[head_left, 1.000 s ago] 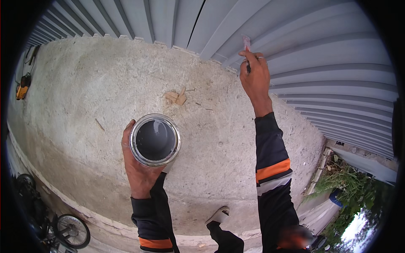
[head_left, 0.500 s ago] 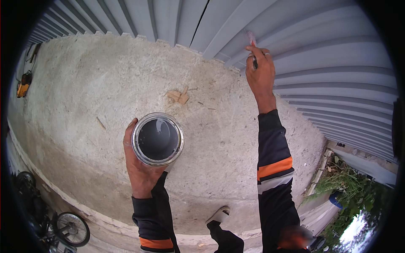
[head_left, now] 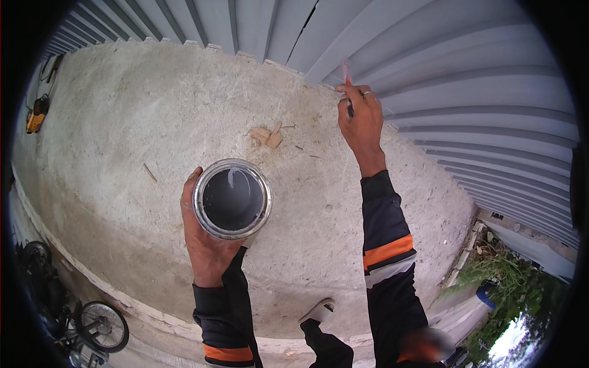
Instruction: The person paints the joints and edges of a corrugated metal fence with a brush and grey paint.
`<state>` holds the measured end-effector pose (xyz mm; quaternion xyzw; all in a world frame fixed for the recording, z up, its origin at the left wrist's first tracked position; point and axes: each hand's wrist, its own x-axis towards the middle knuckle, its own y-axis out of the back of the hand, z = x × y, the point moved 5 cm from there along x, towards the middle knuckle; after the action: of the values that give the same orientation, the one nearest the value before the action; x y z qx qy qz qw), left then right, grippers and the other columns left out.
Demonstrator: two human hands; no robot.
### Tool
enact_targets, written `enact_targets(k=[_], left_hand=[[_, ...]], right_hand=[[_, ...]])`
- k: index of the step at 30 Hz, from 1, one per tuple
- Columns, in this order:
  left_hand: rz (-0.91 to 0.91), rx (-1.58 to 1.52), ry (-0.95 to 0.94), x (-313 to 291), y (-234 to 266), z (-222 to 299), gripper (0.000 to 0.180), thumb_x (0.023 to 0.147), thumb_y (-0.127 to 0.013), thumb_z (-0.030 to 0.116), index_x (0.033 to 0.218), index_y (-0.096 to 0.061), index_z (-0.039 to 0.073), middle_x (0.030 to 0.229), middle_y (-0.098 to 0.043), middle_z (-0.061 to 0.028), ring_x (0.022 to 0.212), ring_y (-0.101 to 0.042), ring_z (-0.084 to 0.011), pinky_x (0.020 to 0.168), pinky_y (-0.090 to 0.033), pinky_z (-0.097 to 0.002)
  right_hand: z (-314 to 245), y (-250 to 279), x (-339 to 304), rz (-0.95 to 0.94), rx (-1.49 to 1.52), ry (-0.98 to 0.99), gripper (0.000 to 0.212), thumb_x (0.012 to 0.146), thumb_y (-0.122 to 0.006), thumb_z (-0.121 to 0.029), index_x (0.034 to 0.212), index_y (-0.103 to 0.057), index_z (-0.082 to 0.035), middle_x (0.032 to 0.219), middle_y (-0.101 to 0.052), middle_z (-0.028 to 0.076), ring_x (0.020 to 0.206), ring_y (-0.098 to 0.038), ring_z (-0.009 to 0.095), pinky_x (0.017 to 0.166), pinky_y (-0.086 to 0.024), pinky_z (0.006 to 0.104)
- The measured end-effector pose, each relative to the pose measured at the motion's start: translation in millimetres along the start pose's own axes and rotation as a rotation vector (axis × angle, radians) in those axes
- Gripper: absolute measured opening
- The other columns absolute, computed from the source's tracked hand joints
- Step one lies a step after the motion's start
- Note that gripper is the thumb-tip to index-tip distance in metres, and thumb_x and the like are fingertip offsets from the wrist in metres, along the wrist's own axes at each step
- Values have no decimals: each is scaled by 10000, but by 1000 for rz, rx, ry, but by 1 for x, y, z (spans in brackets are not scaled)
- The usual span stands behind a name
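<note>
My left hand is wrapped round the side of an open metal paint can, whose mouth faces up. Dark grey paint shows inside it. Farther forward, my right hand pinches the handle of a paintbrush. The pinkish-red end of the brush lies against the grey ribbed metal wall, near its lower edge. Part of the brush handle is hidden by my fingers.
Broken pale scraps and a thin stick lie on the concrete floor. A yellow-and-black tool sits at the far left. A motorcycle stands at the lower left, and green plants grow at the right.
My right hand and the brush have moved left and nearer to me along the wall. The paint can stays in my left hand, slightly shifted in view.
</note>
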<state>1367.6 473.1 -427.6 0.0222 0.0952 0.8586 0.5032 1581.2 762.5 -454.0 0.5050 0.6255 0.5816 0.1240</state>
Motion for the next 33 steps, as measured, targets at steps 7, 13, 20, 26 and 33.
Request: enact_targets(k=[7,13,20,26,33], left_hand=[[13,-152,96,2,1,-2,1280,649,-1027,189,1654,-244,56,1610,-404,-142,1477,-474,-292,1236,-457,-436],[-1,-204,74,3,-5,-1,1279,645,-1027,172,1651,-247,52,1616,-393,-146,1485,-465,-286,1243,-447,-426],[23,-170,93,3,-3,-1,1262,651,-1023,169,1645,-256,45,1621,-388,-142,1484,-464,-277,1245,-442,-426],[39,-221,143,2,-9,0,1226,671,-1017,171,1636,-271,42,1611,-399,-145,1463,-488,-276,1237,-447,-432],[-34,18,45,5,-12,3,1221,698,-1012,301,1635,-276,38,1609,-397,-162,1461,-491,-302,1236,-440,-442]], right_hand=[[-6,27,14,183,22,37,276,864,-718,-4,1109,-767,-122,993,-692,112,924,-657,305,812,-491,437],[6,9,13,-12,-18,47,266,860,-729,6,1079,-777,-137,965,-691,84,903,-652,294,815,-482,433],[-9,34,-2,255,-70,85,293,857,-752,-33,1107,-764,-186,1082,-680,38,976,-633,249,845,-447,427],[22,-11,-32,10,-62,50,283,893,-727,-32,1114,-765,-204,1104,-714,5,1041,-628,234,852,-422,421],[43,-9,4,-40,-114,160,294,838,-779,-57,1088,-777,-212,1114,-730,20,1115,-634,251,921,-425,441]])
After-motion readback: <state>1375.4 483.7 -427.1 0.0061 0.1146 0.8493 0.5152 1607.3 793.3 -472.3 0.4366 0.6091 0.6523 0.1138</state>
